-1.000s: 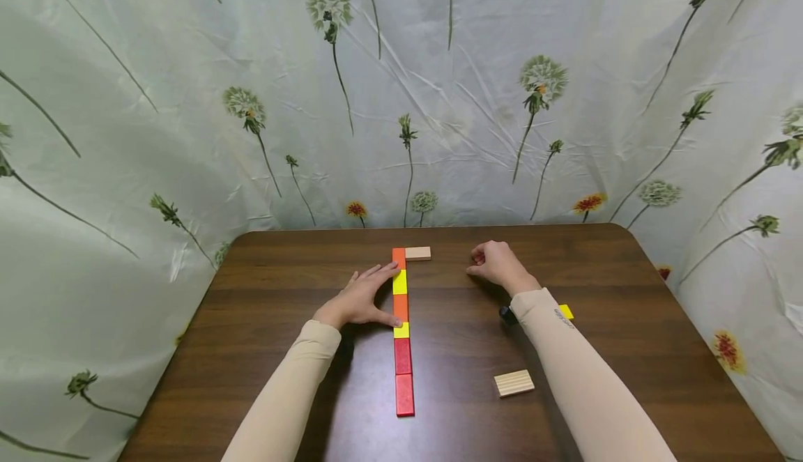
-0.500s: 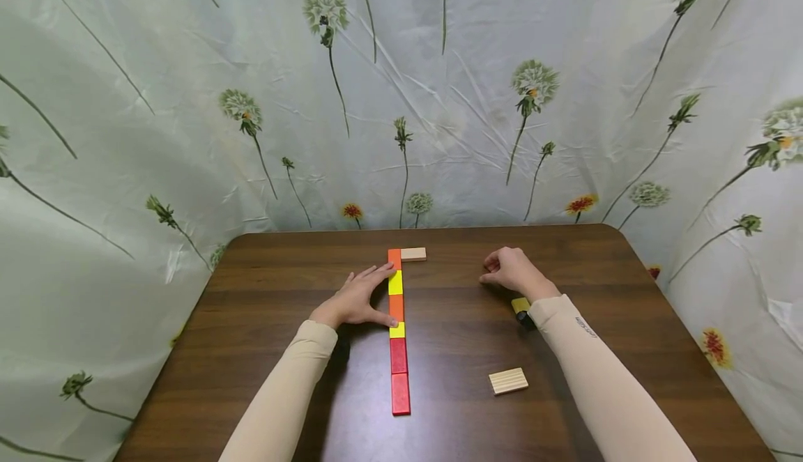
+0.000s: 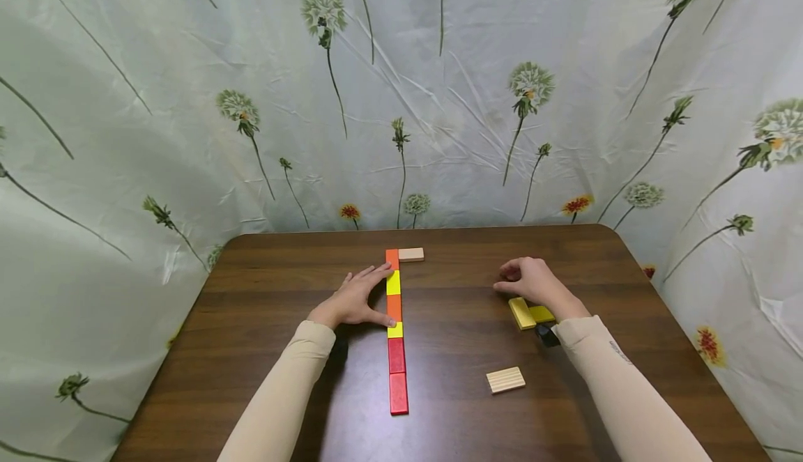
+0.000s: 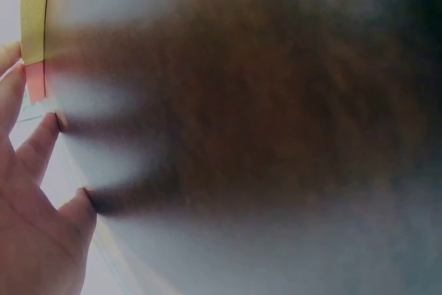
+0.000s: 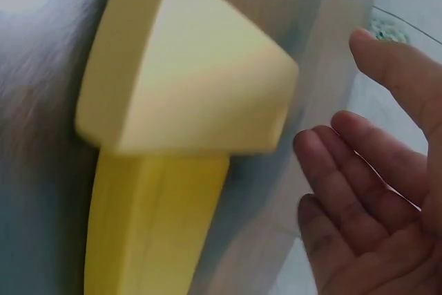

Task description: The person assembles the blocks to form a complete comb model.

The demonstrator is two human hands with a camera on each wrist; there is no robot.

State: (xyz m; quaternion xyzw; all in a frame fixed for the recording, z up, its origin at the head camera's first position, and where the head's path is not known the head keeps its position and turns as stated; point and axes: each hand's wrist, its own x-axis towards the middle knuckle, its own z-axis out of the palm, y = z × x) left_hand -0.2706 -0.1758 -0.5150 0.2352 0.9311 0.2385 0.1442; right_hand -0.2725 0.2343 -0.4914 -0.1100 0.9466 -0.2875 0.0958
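A straight row of flat wooden blocks runs front to back: two red blocks (image 3: 398,393) nearest, then yellow (image 3: 394,330) and orange ones (image 3: 394,307) alternating. My left hand (image 3: 353,301) lies spread along its left side, forefinger at the far yellow block (image 3: 393,283) and thumb at the nearer one. In the left wrist view its fingertips meet the table and the row's edge (image 4: 33,29). My right hand (image 3: 533,282) hovers right of the row, fingers loosely bent, holding nothing. Just below it sit two yellow blocks, one angled (image 3: 522,313) against the other (image 3: 541,314).
A plain wooden block (image 3: 411,255) touches the row's far orange block (image 3: 392,258) on the right. A grooved pale wooden piece (image 3: 505,380) lies front right. Behind the brown table (image 3: 301,260) hangs a dandelion-printed cloth (image 3: 370,99).
My right hand has drawn back rightward and toward me, so both yellow blocks that the forearm hid come into view. My left hand keeps its place at the row.
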